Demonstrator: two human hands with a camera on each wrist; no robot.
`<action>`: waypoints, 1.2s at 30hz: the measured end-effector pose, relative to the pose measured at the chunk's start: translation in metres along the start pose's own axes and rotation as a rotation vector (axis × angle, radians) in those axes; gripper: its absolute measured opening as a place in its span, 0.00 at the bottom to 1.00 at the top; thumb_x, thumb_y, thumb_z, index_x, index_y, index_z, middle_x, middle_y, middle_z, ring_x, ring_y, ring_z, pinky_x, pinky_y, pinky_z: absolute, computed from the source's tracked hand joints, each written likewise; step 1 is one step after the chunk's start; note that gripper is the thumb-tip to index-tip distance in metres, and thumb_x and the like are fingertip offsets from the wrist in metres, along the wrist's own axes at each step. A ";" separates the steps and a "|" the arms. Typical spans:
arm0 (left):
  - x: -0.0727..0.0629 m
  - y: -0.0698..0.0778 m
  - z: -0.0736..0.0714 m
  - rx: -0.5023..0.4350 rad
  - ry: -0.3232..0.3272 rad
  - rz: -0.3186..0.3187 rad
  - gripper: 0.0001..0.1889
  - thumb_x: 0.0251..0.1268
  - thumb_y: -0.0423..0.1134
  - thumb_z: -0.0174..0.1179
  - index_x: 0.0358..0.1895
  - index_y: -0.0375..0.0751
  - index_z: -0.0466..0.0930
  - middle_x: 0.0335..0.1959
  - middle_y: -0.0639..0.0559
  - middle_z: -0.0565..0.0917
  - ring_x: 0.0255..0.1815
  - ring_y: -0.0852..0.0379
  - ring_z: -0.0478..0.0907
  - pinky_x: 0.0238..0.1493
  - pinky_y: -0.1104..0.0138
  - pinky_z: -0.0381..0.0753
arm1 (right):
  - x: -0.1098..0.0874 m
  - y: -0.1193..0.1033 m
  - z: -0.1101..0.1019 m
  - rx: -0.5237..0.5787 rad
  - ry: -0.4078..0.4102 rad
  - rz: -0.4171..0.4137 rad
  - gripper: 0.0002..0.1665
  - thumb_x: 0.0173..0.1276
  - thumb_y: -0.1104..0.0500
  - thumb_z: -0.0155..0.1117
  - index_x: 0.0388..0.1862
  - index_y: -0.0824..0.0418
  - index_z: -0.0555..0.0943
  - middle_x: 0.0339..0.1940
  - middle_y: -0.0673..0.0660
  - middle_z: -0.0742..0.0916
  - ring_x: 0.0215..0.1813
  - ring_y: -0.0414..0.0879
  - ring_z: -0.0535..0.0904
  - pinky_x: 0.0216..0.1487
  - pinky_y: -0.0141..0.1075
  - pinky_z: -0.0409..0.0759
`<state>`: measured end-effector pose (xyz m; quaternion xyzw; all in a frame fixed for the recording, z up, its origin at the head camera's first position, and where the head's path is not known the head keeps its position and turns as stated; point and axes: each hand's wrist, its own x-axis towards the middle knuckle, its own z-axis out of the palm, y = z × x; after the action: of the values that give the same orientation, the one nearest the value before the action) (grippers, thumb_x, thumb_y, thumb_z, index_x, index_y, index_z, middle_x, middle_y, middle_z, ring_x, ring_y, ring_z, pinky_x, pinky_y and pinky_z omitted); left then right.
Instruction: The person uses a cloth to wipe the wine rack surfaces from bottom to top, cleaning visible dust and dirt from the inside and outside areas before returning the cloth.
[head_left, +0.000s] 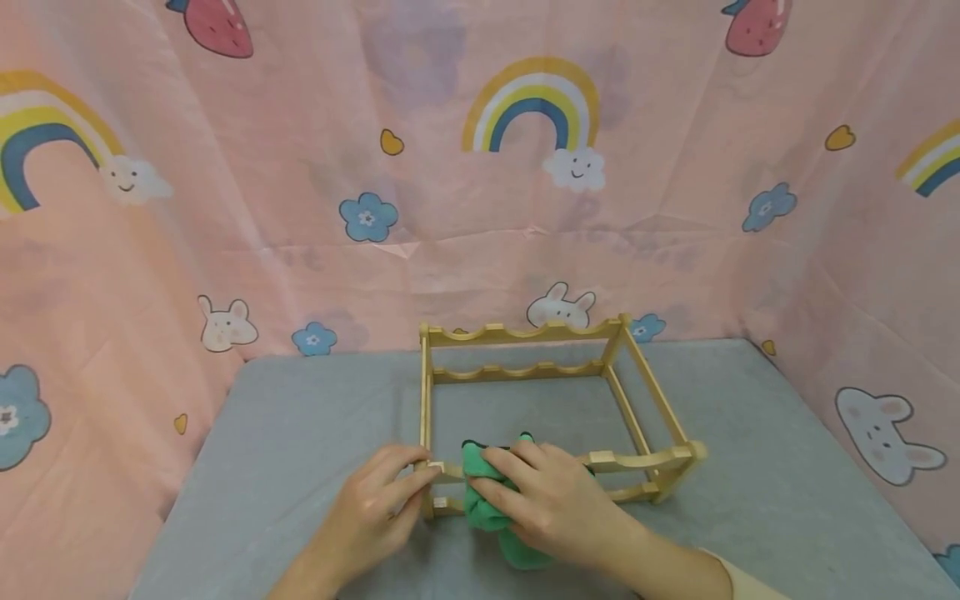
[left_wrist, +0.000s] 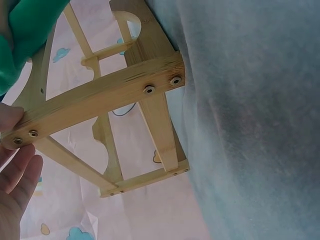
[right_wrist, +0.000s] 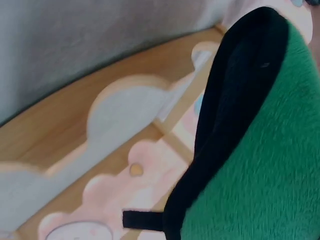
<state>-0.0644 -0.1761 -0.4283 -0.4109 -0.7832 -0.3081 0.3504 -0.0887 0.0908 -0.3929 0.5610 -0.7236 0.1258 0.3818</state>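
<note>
A light wooden rack [head_left: 495, 335] with scalloped rails stands on the grey cloth-covered table. At its front left corner my left hand [head_left: 375, 504] pinches the end of the upper rail between thumb and fingers; in the left wrist view, metal screws dot the side post [left_wrist: 95, 102]. My right hand [head_left: 558, 504] grips a bunched green cloth [head_left: 483, 492] with dark edging, held over the front rails. Part of the cloth hangs below the hand. Filling much of the right wrist view, the green cloth [right_wrist: 260, 165] shows its black border and a small loop, while the right hand is mostly hidden there.
A pink curtain [head_left: 465, 208] printed with rainbows, flowers and rabbits surrounds the table at the back and both sides. The grey table cover [head_left: 300, 425] extends left and right of the rack.
</note>
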 end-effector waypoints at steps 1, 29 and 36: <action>0.000 0.000 0.000 0.002 0.006 0.007 0.15 0.81 0.36 0.51 0.46 0.36 0.89 0.48 0.46 0.85 0.45 0.49 0.83 0.46 0.63 0.86 | -0.003 0.002 -0.003 0.008 -0.010 0.013 0.19 0.83 0.58 0.49 0.50 0.56 0.89 0.51 0.56 0.87 0.37 0.46 0.80 0.30 0.31 0.81; 0.020 0.009 0.002 0.232 -0.224 -0.058 0.19 0.46 0.28 0.80 0.43 0.45 0.89 0.36 0.55 0.83 0.32 0.58 0.76 0.32 0.69 0.81 | -0.109 0.059 -0.118 -0.142 -0.171 0.225 0.30 0.73 0.53 0.39 0.50 0.60 0.89 0.48 0.63 0.87 0.33 0.53 0.78 0.24 0.43 0.81; 0.021 0.010 0.002 0.267 -0.231 -0.005 0.19 0.44 0.25 0.77 0.41 0.44 0.87 0.33 0.55 0.83 0.29 0.58 0.75 0.29 0.69 0.78 | -0.103 0.074 -0.132 -0.194 -0.139 0.214 0.30 0.75 0.50 0.39 0.48 0.59 0.89 0.46 0.63 0.87 0.30 0.54 0.77 0.21 0.43 0.79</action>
<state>-0.0653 -0.1609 -0.4106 -0.3914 -0.8533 -0.1529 0.3087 -0.0930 0.2699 -0.3568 0.4487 -0.8126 0.0560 0.3678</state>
